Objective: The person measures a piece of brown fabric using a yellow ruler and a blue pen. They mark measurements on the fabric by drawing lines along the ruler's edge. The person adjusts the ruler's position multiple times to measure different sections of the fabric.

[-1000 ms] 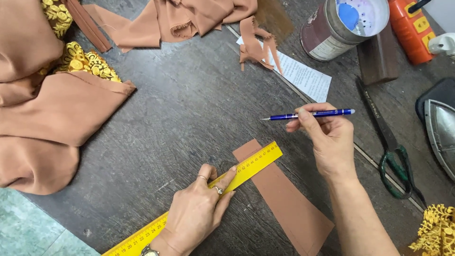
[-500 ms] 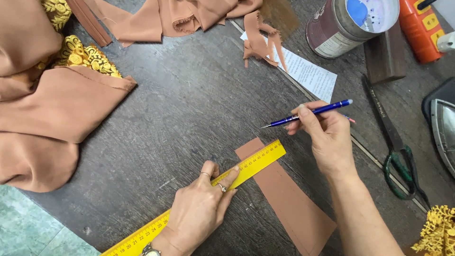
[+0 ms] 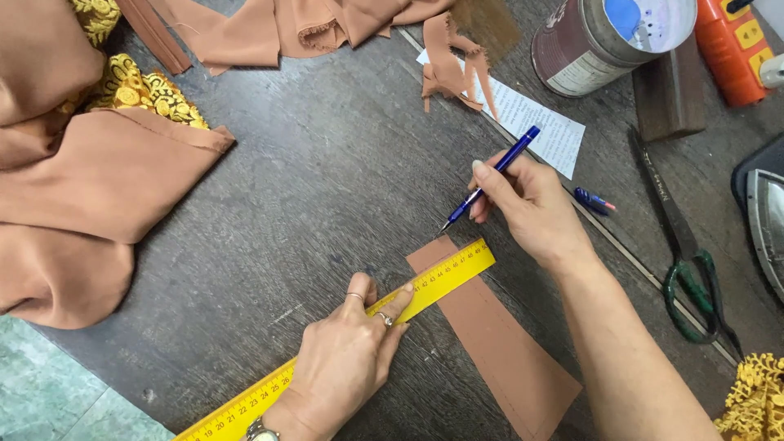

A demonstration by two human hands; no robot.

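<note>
A yellow ruler is pinned across a brown strip while a blue pen is poised above it.

The long yellow plastic ruler [image 3: 359, 331] is pressed flat onto the dark wooden surface [image 3: 327, 171] by the left hand [image 3: 347, 363], fingers spread, nothing enclosed in its grip. Its far end is laid over the flat brown paper strip [image 3: 498, 347]. Just beyond, the slim blue pen [image 3: 492, 175] is pinched in the right hand [image 3: 531, 208], tip angled down near the strip's end. Farther off, green-handled scissors [image 3: 682, 249] and folded tan fabric [image 3: 90, 188] are seen.
</note>
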